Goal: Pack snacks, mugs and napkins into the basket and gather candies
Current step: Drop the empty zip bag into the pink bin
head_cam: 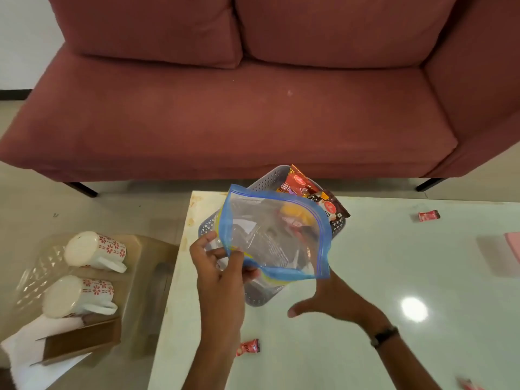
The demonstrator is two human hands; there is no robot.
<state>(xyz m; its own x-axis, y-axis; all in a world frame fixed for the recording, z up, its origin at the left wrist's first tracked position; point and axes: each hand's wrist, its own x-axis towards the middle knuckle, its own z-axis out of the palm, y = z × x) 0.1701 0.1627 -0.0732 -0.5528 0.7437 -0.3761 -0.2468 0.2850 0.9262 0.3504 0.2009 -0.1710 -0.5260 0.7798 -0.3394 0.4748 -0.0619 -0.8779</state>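
Fingers (235, 256) of our left hand (222, 280) pinch the near rim of the clear zip bag (274, 237) above the grey basket (261, 184), while our right hand (334, 301) hangs spread and empty under its corner. We judge the candy-gathering step is in hand: next we must hold the mouth wide and fetch the loose candies (249, 347) from the surface (394, 277). Basket contents blur behind the plastic; the mugs (94, 250) sit unpacked on the floor.

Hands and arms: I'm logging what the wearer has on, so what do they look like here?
Both forearms are bare, with no sleeves in view. The right hand has a dark band, probably a watch, on its wrist. The left hand shows no rings, gloves or wristwear.
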